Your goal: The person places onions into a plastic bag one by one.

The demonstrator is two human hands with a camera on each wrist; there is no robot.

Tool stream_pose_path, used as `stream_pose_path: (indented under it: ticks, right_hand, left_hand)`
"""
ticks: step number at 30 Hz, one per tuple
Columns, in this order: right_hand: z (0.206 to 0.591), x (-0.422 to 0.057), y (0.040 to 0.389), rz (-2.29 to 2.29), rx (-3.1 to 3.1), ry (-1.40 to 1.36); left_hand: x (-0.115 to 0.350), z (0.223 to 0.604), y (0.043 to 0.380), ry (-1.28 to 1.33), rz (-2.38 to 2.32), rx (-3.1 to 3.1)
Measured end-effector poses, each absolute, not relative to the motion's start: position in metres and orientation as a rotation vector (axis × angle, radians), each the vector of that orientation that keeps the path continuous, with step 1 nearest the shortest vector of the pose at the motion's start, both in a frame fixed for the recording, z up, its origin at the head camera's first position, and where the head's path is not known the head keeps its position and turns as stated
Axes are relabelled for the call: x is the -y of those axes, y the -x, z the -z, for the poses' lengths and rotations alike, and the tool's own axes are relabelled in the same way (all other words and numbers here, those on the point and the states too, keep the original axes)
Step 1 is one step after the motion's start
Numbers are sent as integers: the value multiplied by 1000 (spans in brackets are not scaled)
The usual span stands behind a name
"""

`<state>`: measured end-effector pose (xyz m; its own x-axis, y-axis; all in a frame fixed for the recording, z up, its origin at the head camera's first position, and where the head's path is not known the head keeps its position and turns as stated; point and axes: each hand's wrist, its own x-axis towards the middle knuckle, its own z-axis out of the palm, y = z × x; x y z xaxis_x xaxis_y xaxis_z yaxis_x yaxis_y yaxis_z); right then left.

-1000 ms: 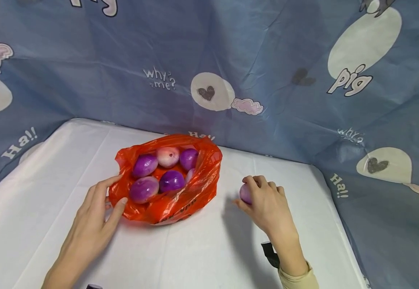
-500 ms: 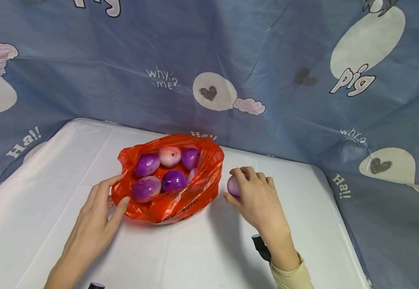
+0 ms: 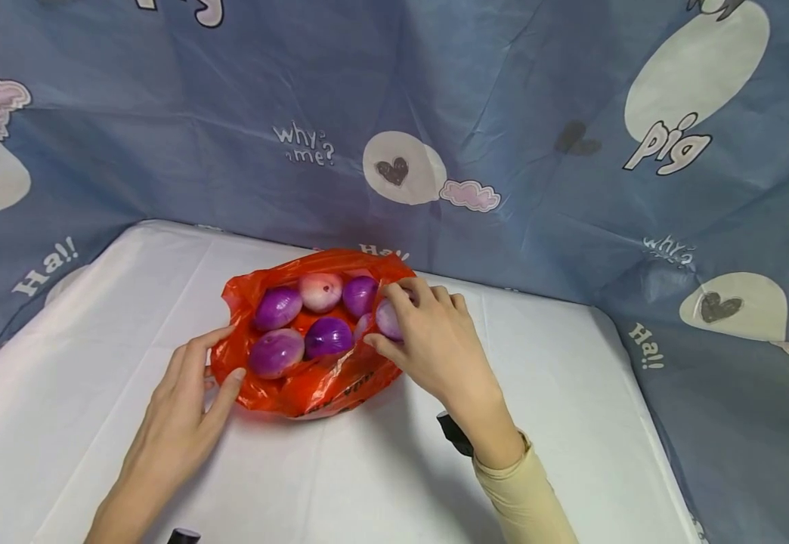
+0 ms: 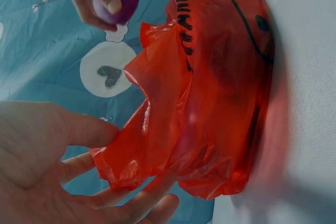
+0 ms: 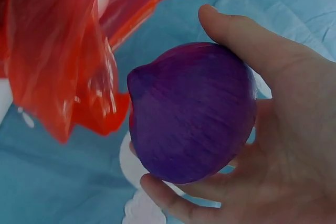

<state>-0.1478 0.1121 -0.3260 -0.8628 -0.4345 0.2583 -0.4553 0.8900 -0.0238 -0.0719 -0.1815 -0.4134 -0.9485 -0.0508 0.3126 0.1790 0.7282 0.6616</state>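
Note:
A red plastic bag lies with its mouth open on the white table, several purple onions inside. At its left edge, my left hand holds the bag's rim between thumb and fingers; in the left wrist view, part of one finger shows through the red film. My right hand grips another purple onion over the bag's right side. Thumb and fingers curl around that onion in the right wrist view, its pointed tip toward the bag. The bag's underside is hidden.
Behind the table hangs a blue printed cloth, which also runs along both sides. Black straps sit at the wrists.
My right hand has carried its onion leftward, from the table's right side to over the bag's right edge. The left hand and the bag stay nearly where they were.

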Motion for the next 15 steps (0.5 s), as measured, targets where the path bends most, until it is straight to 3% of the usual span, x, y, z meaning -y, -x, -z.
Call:
stream_pose_path:
  ticks: [15]
  right_hand:
    - [346, -70, 179, -157, 2719, -796]
  left_hand:
    - [180, 413, 72, 109, 1042, 2613]
